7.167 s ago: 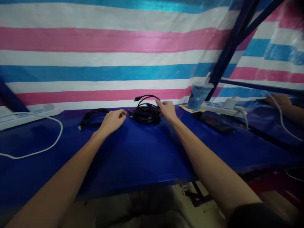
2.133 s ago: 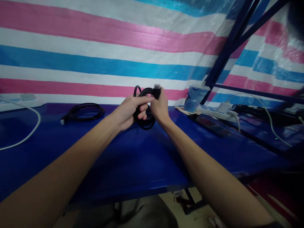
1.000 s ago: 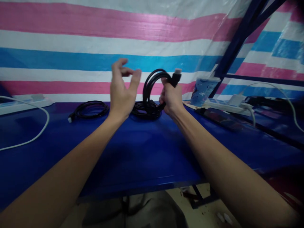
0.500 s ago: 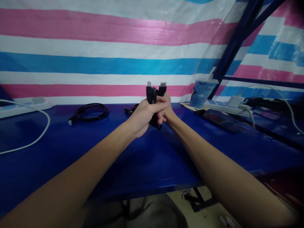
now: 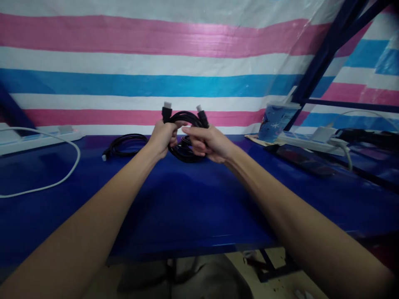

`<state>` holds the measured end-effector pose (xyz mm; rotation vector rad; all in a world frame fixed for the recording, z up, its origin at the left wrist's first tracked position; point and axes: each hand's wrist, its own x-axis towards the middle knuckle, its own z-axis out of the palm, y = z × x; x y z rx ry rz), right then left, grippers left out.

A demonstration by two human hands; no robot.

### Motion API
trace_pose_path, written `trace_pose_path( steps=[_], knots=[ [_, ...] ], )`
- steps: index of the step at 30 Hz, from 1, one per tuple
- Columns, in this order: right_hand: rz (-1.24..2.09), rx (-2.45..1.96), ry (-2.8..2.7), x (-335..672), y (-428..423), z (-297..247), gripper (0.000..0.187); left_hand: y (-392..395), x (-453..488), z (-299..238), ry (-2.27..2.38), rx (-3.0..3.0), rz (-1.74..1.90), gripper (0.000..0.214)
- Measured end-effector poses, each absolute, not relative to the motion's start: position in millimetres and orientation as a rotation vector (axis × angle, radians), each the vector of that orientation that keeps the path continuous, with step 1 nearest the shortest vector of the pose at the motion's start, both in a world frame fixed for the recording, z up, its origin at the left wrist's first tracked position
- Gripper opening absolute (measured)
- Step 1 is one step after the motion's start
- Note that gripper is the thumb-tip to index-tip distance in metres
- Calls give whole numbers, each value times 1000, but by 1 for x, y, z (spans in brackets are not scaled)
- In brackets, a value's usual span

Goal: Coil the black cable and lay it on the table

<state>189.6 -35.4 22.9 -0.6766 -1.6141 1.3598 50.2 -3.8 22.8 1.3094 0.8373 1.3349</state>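
The left hand [image 5: 162, 137] is closed around one side of a black coiled cable [image 5: 183, 137], its fist wrapped on the strands just below a plug [image 5: 167, 111] that sticks up above the knuckles. The right hand [image 5: 207, 143] grips the other side of the same bundle, fingers curled around the loops, with the second plug [image 5: 201, 114] standing up just above it. The bundle is lifted a little above the blue bench [image 5: 187, 199], between the two hands, at the far side of the bench close to the striped tarp [image 5: 156, 62].

As far as the picture shows, the cable is gathered into loops and both ends are brought up side by side, so the coiling looks largely done. No tie or wrap around the bundle can be seen, and the loops hang loosely between the hands, so securing it and setting it down seem left to do. A second coiled cable [image 5: 126, 144] lies flat on the bench just left of the left hand, looking finished.

Further left, a white cord [image 5: 67, 174] curves over the bench from a white power strip [image 5: 40, 139] against the tarp. To the right stand a blue patterned cup [image 5: 274, 122], another power strip [image 5: 308, 141] with a white adapter plugged in, and a dark flat device [image 5: 304, 162] lying on the bench.
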Motion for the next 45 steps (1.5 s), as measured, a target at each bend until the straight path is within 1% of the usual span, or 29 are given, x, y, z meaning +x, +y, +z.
trace_pose_path(
  steps=[2, 4, 6, 8, 11, 13, 15, 19, 21, 23, 25, 27, 31, 33, 37, 41, 45],
  knots=[
    [1278, -729, -1625, 205, -30, 22, 28, -12, 50, 27, 697, 1369, 1109, 27],
    [1142, -758, -1628, 220, -23, 21, 30, -19, 50, 32, 555, 1413, 898, 37],
    [1040, -803, -1631, 227, -17, 20, 33, -22, 50, 33, 460, 1432, 787, 35],
    [961, -879, -1664, 227, -13, 18, 37, -21, 50, 32, 420, 1438, 742, 32],
    [768, -996, -1786, 225, -11, 18, 44, -13, 52, 24, 501, 1410, 787, 51],
    [685, -1052, -1840, 225, -12, 17, 46, -7, 53, 18, 591, 1375, 841, 57],
    [750, -1062, -1865, 226, -13, 16, 45, -2, 53, 13, 661, 1369, 894, 54],
    [961, -985, -1939, 222, -14, 10, 49, 7, 48, 7, 739, 1444, 996, 42],
    [1004, -982, -1912, 218, -13, 6, 42, 9, 45, 4, 740, 1457, 1032, 39],
    [1020, -997, -1817, 214, -12, 1, 32, 7, 42, 2, 721, 1475, 1014, 43],
    [1015, -1013, -1720, 212, -9, -2, 25, 3, 39, 0, 666, 1515, 923, 48],
    [1007, -1024, -1691, 212, -5, -4, 22, 0, 35, -2, 592, 1544, 786, 48],
    [1070, -988, -1736, 213, 2, -6, 22, 3, 28, -6, 584, 1526, 587, 45],
    [1151, -950, -1671, 212, 1, -8, 25, 8, 30, -10, 604, 1487, 655, 45],
    [1329, -876, -1548, 209, -6, -12, 30, 17, 38, -18, 623, 1415, 913, 37],
    [1440, -830, -1526, 208, -8, -10, 35, 16, 39, -19, 635, 1357, 920, 35],
    [1448, -818, -1571, 211, -1, -11, 32, 17, 36, -18, 634, 1311, 861, 38]
  ],
)
